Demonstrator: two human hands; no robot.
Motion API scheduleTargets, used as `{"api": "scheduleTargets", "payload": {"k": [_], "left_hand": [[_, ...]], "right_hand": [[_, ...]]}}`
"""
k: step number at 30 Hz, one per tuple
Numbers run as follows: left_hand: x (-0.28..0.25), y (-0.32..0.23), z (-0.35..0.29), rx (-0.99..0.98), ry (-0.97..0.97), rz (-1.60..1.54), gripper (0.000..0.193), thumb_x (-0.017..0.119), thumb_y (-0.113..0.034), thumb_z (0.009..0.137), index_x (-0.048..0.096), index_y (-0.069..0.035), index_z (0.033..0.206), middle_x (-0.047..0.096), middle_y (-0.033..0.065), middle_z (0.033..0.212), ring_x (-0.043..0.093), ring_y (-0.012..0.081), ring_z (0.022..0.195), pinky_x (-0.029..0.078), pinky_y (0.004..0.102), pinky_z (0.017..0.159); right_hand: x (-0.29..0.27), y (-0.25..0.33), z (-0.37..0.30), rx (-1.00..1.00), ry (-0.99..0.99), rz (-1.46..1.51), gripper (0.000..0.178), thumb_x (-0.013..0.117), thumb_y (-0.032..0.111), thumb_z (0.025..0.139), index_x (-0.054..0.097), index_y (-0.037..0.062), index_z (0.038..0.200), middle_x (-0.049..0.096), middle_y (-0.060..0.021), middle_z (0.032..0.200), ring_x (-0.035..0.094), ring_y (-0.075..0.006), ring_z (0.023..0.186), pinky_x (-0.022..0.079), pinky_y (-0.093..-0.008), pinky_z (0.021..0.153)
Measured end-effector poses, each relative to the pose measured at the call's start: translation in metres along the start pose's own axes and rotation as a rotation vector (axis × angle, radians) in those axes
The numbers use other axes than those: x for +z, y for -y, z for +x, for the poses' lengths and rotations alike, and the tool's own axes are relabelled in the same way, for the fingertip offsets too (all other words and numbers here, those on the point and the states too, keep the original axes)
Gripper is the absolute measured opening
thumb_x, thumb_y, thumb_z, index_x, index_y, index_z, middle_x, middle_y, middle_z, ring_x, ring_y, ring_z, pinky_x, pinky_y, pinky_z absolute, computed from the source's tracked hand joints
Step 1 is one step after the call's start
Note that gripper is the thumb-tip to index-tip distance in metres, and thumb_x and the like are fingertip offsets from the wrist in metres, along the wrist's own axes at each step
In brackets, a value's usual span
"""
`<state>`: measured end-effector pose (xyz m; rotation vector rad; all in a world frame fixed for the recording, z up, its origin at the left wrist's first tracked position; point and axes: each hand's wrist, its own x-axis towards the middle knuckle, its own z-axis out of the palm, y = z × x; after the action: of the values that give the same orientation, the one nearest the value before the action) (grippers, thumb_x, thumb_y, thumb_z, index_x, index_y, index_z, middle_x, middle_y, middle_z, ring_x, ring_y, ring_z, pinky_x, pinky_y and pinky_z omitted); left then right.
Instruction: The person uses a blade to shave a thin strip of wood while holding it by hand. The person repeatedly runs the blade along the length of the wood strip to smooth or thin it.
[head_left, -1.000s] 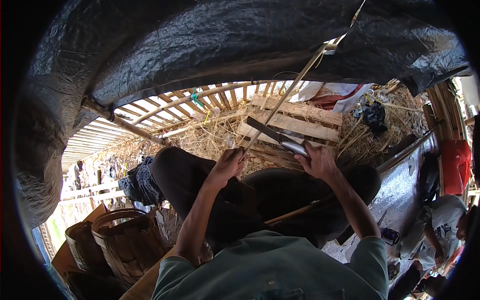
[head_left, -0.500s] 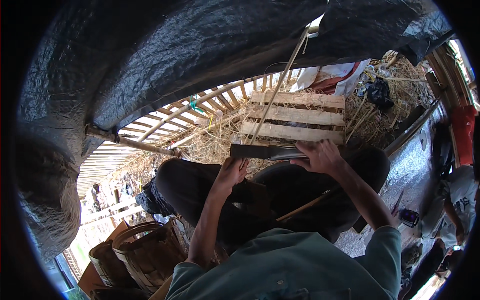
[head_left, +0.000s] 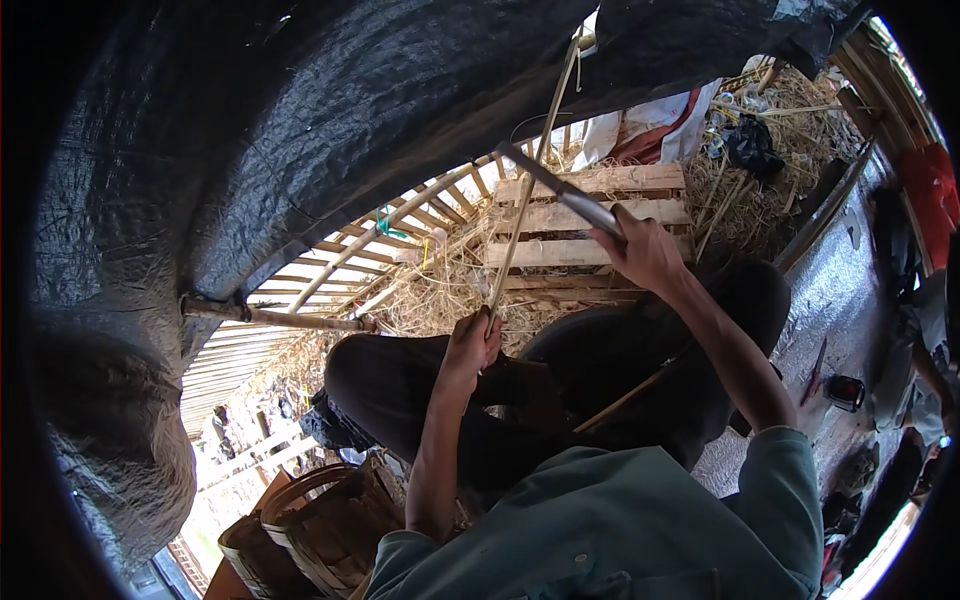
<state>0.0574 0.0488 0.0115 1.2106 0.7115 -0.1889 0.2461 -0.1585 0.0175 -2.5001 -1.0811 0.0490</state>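
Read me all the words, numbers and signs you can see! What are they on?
I can't find any words, numbers or signs clear enough to read.
Knife in the right hand: no readable lettering.
Strip in the left hand: none visible.
Small dark device: too small and blurred to tell.
White-and-red sheet: none readable.

A head-worn fisheye looks down and forward, close above the left hand [head_left: 472, 347] and right hand [head_left: 646, 247], mid-frame.
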Motion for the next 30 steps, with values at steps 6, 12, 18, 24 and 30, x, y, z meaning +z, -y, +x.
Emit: {"api": "scheduleTargets", "payload": {"k": [6, 12, 18, 24, 30], "left_hand": [[-0.004, 0.0, -0.003, -0.007, 0.014, -0.016, 0.031, 0.031, -0.027, 0.094, 0.04, -0.009, 0.07, 0.028, -0.0036, 0.046, 0.026, 0.0069, 0.036, 0.021, 0.022, 0.036], [-0.008, 0.009, 0.001, 0.0, 0.066, -0.051, 0.028, 0.036, -0.026, 0.095, 0.042, -0.008, 0.073, 0.03, -0.0041, 0.046, 0.027, 0.0052, 0.035, 0.021, 0.0213, 0.035], [-0.006, -0.006, -0.006, -0.155, 0.226, -0.246, 0.04, 0.036, -0.043, 0.093, 0.038, -0.011, 0.069, 0.023, -0.0052, 0.047, 0.02, 0.005, 0.035, 0.018, 0.0202, 0.035], [0.001, -0.003, -0.006, -0.139, 0.297, -0.131, 0.048, 0.031, -0.055, 0.091, 0.036, -0.011, 0.07, 0.019, -0.0061, 0.05, 0.016, 0.004, 0.036, 0.015, 0.0212, 0.036], [-0.011, 0.051, 0.023, 0.824, -0.252, 0.793, 0.038, 0.038, -0.034, 0.094, 0.049, -0.001, 0.08, 0.045, 0.0091, 0.056, 0.043, 0.0233, 0.049, 0.037, 0.0358, 0.049]], "right_hand": [[0.004, -0.006, -0.019, -0.188, -0.011, 0.045, 0.041, 0.057, 0.048, 0.08, 0.053, 0.0084, 0.09, 0.056, -0.0149, 0.053, 0.059, -0.035, 0.052, 0.048, -0.0439, 0.049], [0.01, 0.004, -0.024, -0.464, 0.036, -0.035, 0.045, 0.055, 0.054, 0.078, 0.055, 0.0112, 0.09, 0.055, -0.0094, 0.053, 0.059, -0.0288, 0.051, 0.047, -0.0385, 0.05], [0.0, 0.009, -0.022, -0.354, 0.021, -0.059, 0.044, 0.055, 0.054, 0.078, 0.054, 0.0127, 0.093, 0.058, -0.0081, 0.06, 0.06, -0.0277, 0.054, 0.047, -0.0388, 0.052], [0.002, 0.006, -0.023, -0.4, 0.102, 0.018, 0.042, 0.053, 0.052, 0.081, 0.052, 0.0122, 0.096, 0.059, -0.0102, 0.064, 0.061, -0.0284, 0.056, 0.047, -0.0397, 0.052], [0.009, -0.005, -0.012, -0.096, 0.108, 0.105, 0.04, 0.055, 0.046, 0.082, 0.051, 0.0087, 0.095, 0.059, -0.0112, 0.061, 0.06, -0.03, 0.055, 0.046, -0.0408, 0.051]]}}
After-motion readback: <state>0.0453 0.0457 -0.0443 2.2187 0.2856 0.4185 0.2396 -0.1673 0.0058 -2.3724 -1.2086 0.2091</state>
